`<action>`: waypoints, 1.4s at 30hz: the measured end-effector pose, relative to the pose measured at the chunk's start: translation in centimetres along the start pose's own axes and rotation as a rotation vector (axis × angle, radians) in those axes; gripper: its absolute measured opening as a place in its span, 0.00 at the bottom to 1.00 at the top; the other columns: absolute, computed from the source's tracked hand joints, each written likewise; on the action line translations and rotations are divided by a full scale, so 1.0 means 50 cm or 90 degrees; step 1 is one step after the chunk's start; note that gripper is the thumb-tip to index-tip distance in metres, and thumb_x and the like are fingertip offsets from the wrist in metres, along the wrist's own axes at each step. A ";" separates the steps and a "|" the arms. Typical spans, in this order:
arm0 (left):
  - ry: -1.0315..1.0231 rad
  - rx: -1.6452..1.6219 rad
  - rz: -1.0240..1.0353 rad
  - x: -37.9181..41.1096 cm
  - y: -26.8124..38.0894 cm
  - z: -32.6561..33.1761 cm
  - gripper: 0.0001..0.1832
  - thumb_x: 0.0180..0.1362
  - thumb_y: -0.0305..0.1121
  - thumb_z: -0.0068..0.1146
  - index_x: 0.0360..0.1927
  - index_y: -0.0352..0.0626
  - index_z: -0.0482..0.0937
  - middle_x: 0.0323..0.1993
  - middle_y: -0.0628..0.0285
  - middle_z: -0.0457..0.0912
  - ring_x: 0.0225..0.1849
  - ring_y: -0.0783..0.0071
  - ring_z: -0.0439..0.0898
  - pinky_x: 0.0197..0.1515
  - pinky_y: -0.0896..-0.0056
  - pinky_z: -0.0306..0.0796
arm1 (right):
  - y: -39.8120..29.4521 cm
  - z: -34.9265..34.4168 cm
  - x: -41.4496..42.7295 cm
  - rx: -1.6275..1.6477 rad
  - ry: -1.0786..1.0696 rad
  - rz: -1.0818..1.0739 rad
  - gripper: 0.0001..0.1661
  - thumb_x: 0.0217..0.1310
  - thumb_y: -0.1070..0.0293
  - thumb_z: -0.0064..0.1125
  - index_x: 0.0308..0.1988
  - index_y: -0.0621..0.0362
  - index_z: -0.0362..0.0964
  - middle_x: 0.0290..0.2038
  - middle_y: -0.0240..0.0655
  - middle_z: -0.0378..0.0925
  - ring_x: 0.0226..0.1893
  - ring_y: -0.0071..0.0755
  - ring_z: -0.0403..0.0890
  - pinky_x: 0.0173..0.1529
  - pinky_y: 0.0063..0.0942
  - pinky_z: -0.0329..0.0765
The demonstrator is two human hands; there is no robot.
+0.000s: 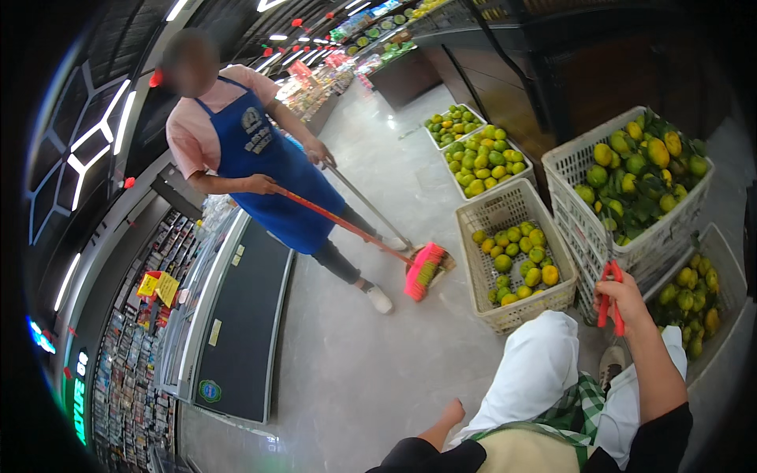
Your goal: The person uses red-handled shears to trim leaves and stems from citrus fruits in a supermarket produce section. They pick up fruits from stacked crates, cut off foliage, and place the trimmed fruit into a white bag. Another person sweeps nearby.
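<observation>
My right hand (624, 301) grips a red-handled hand tool (615, 307), probably shears, beside a stack of white plastic crates (579, 230). The top crate holds green and yellow citrus fruit (630, 159) with leaves. Lower right, another crate (730, 284) holds more citrus. My left hand (452, 412) hangs by my left knee, seen from the side; its fingers look curled, and whether anything is in them cannot be told. In front of me a beige plastic crate (464, 254) is partly filled with loose citrus.
A person in a blue apron (278, 177) stands ahead, holding a red-handled broom (424, 272) and a long-handled dustpan (446, 263). Two more citrus crates (488, 162) (437, 139) stand beyond the beige one. A refrigerated display case (236, 319) is on the left, a dark counter (502, 77) behind the crates.
</observation>
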State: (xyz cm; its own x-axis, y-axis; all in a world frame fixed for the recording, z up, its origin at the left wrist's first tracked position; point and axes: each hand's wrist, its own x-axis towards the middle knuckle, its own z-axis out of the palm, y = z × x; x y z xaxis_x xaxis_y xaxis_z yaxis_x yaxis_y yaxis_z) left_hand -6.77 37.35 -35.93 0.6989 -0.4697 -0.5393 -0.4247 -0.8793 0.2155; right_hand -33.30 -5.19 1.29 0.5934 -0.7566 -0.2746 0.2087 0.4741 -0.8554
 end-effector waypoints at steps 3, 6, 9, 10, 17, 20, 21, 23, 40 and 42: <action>0.131 -0.002 0.004 0.045 0.014 -0.071 0.13 0.59 0.30 0.49 0.44 0.34 0.74 0.43 0.40 0.80 0.46 0.40 0.79 0.48 0.47 0.73 | -0.022 0.012 -0.004 -0.062 -0.015 -0.026 0.08 0.55 0.70 0.57 0.34 0.56 0.66 0.22 0.32 0.71 0.18 0.25 0.72 0.24 0.26 0.71; 0.360 -0.044 0.212 0.121 0.063 -0.159 0.10 0.60 0.29 0.47 0.40 0.34 0.76 0.37 0.41 0.79 0.42 0.43 0.79 0.44 0.51 0.72 | 0.016 -0.002 0.044 -0.150 0.017 -0.088 0.06 0.56 0.69 0.56 0.30 0.58 0.68 0.18 0.30 0.69 0.15 0.24 0.68 0.21 0.28 0.65; 0.394 -0.130 0.254 0.128 0.315 -0.351 0.16 0.58 0.22 0.48 0.50 0.30 0.73 0.46 0.42 0.76 0.51 0.45 0.74 0.55 0.53 0.68 | 0.028 -0.008 0.055 -0.117 0.052 -0.050 0.11 0.54 0.72 0.59 0.38 0.63 0.69 0.20 0.29 0.69 0.17 0.23 0.69 0.22 0.28 0.65; 0.451 -0.181 0.323 0.143 0.376 -0.417 0.16 0.59 0.22 0.47 0.51 0.30 0.72 0.46 0.42 0.76 0.52 0.45 0.74 0.56 0.53 0.67 | 0.015 0.002 0.041 -0.106 0.043 -0.050 0.11 0.53 0.72 0.59 0.38 0.63 0.69 0.20 0.29 0.69 0.18 0.23 0.69 0.24 0.28 0.65; 0.565 -0.235 0.737 -0.005 0.961 -0.647 0.13 0.59 0.22 0.51 0.48 0.32 0.72 0.45 0.49 0.70 0.47 0.54 0.74 0.45 0.60 0.72 | -0.043 -0.003 -0.030 -0.071 0.077 -0.092 0.10 0.56 0.72 0.58 0.35 0.57 0.63 0.22 0.30 0.68 0.20 0.23 0.68 0.23 0.23 0.65; 0.532 -0.231 0.883 -0.047 1.151 -0.620 0.15 0.56 0.22 0.56 0.48 0.35 0.72 0.45 0.51 0.71 0.48 0.56 0.74 0.47 0.62 0.72 | -0.035 -0.035 -0.015 0.039 0.150 -0.153 0.14 0.53 0.72 0.59 0.41 0.63 0.69 0.26 0.28 0.69 0.25 0.20 0.68 0.30 0.23 0.66; 0.469 -0.261 0.905 -0.068 1.199 -0.601 0.16 0.54 0.23 0.56 0.47 0.34 0.73 0.45 0.47 0.72 0.49 0.46 0.73 0.51 0.56 0.68 | -0.041 -0.043 -0.015 0.065 0.177 -0.173 0.14 0.53 0.72 0.58 0.41 0.63 0.68 0.26 0.27 0.69 0.25 0.19 0.68 0.30 0.23 0.66; 0.416 -0.238 0.958 -0.056 1.276 -0.564 0.15 0.54 0.24 0.57 0.46 0.34 0.72 0.44 0.45 0.72 0.48 0.45 0.72 0.50 0.55 0.68 | -0.055 -0.061 -0.019 0.099 0.188 -0.161 0.12 0.56 0.74 0.58 0.39 0.59 0.64 0.30 0.33 0.72 0.28 0.24 0.73 0.34 0.24 0.71; 0.417 0.171 0.901 0.077 1.764 -0.468 0.47 0.49 0.42 0.70 0.69 0.39 0.56 0.66 0.46 0.61 0.67 0.50 0.62 0.64 0.56 0.64 | -0.099 -0.088 -0.097 0.305 0.255 -0.086 0.13 0.56 0.72 0.57 0.42 0.58 0.65 0.34 0.30 0.72 0.27 0.22 0.71 0.31 0.23 0.69; 0.339 0.208 0.848 0.079 1.780 -0.468 0.48 0.47 0.44 0.71 0.68 0.39 0.57 0.64 0.46 0.63 0.66 0.50 0.63 0.64 0.56 0.64 | -0.100 -0.099 -0.099 0.289 0.177 -0.027 0.16 0.58 0.78 0.54 0.45 0.58 0.61 0.37 0.35 0.72 0.36 0.27 0.74 0.36 0.28 0.75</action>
State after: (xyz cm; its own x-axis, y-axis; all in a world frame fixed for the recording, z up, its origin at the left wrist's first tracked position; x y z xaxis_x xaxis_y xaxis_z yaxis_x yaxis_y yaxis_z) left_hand -28.34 -44.60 0.15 -0.2106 -0.9373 0.2778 -0.9681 0.2393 0.0736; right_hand -41.13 -6.05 4.72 0.3608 -0.8414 -0.4025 0.5802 0.5403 -0.6094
